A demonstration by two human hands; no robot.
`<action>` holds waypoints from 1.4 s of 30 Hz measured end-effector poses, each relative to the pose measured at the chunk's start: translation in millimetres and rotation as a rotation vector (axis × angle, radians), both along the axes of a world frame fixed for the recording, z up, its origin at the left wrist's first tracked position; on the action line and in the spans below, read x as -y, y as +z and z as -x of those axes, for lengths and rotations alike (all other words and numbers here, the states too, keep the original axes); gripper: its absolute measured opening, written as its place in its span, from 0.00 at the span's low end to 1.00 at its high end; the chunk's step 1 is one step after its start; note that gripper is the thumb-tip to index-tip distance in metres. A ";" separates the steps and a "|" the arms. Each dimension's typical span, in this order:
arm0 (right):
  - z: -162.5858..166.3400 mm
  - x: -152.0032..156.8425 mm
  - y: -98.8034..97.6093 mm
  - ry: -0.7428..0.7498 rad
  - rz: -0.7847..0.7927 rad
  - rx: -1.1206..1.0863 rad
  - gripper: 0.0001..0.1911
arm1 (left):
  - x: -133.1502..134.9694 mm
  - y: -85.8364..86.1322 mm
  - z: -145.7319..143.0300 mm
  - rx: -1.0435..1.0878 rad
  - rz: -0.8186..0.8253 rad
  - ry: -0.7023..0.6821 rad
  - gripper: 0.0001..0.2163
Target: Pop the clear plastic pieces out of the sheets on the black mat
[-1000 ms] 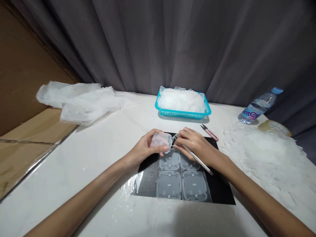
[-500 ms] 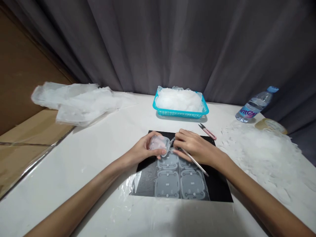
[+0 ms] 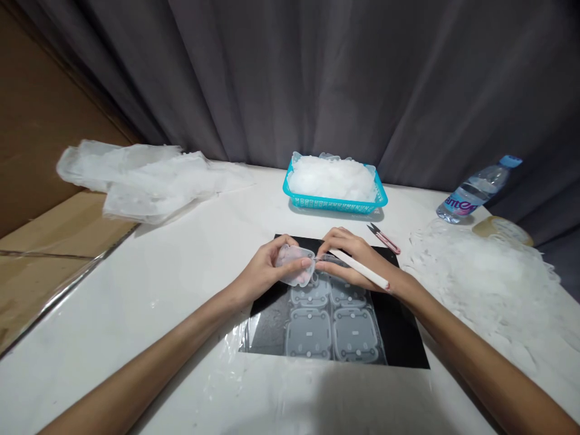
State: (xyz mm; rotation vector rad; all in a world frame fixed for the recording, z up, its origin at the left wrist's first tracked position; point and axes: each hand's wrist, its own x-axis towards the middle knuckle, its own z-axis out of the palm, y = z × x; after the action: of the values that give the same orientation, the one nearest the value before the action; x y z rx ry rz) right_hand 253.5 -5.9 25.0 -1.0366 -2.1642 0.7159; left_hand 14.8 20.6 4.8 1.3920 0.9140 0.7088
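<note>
Left hand (image 3: pixel 263 273) is gripping translucent piece (image 3: pixel 294 278), probably steadying it; right hand (image 3: pixel 355 251) is pinching its edge, also holding white stick (image 3: pixel 363 270).

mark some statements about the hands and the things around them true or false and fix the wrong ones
1. The left hand and right hand reach over a flat black rectangular sheet. True.
2. The left hand holds a translucent rounded-square plastic piece. True.
3. The right hand holds nothing. False: it holds a slim white stick-like tool.
4. A turquoise plastic basket is heaped with white material. True.
5. The basket has nothing to its right. False: a clear plastic bottle with a blue cap is there.
</note>
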 end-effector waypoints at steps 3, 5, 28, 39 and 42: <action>-0.9 -0.7 1.9 0.015 0.170 -0.104 0.11 | 0.1 2.5 -0.2 0.030 -0.001 0.009 0.15; 0.3 -0.2 0.9 0.016 0.280 -0.149 0.15 | 0.4 4.1 -0.6 0.049 -0.009 0.013 0.15; -0.6 0.2 1.1 0.039 0.486 -0.269 0.19 | 4.5 14.2 0.1 -0.013 -0.057 -0.048 0.18; 0.7 2.9 -0.9 0.034 0.446 -0.224 0.10 | 5.4 10.2 -0.9 -0.117 -0.115 -0.054 0.18; 3.7 4.2 -1.8 0.016 0.418 -0.233 0.08 | 5.9 6.9 -1.3 -0.140 -0.136 -0.057 0.17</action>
State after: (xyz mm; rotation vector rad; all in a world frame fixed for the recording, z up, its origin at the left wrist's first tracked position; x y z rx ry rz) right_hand 249.8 -10.1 23.1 -1.0770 -1.8647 1.2687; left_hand 16.1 14.7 11.7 1.5981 0.9455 0.6464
